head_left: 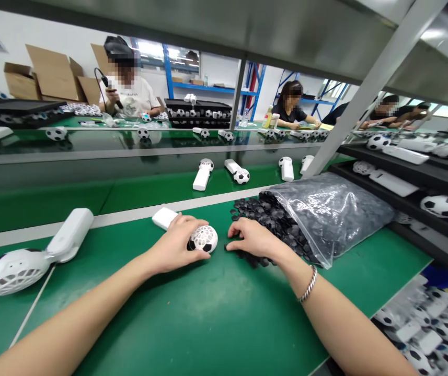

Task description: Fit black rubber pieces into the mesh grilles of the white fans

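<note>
My left hand [179,240] is wrapped round the head of a white handheld fan [205,239] patterned like a football. Its handle [164,218] sticks out behind my fingers, and the open-work grille faces up. To the right, my right hand [253,237] has curled fingers, with a small black piece [226,247] at the thumb tip. Loose black pieces [261,214] lie in a heap beside and under that hand, spilling from a clear plastic bag [337,209]. Part of the fan is hidden by my left hand.
Another football fan [67,235] lies at left on the green table [208,324]. Several fans [204,175] rest on the green belt beyond. Black trays [396,177] of fans stand at right, above more fans [427,329]. Co-workers [129,94] sit across; a slanted post [372,94] stands at right.
</note>
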Demonstrator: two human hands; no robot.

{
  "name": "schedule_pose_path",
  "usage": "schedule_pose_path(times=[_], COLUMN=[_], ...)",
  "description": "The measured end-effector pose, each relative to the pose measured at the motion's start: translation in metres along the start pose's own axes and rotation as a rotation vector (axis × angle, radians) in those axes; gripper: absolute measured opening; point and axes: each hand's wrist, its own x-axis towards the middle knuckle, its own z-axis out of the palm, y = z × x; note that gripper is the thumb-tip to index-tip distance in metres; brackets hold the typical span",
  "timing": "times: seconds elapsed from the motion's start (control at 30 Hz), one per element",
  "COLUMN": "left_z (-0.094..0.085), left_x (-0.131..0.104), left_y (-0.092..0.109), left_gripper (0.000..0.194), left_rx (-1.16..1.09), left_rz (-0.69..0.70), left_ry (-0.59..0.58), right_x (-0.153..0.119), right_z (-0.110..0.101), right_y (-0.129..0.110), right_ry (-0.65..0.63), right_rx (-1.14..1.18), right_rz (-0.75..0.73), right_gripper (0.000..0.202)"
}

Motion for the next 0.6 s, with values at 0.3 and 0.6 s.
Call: schedule_pose_path(times=[0.3,0.6], left_z=[0.007,0.000], left_x=[0.001,0.003], left_y=[0.004,-0.002], left_gripper=[0.059,0.060], left_rx=[-0.202,-0.360], left_rz=[-0.087,0.004], left_ry=[-0.021,-0.144], right_x=[-0.002,-0.001], right_z=[0.010,0.009], right_y=[-0.011,-0.017], right_ry=[-0.019,0.017], right_rx=[0.208,0.591], right_rz=[-0.125,-0.241], right_gripper=[0.010,0.011])
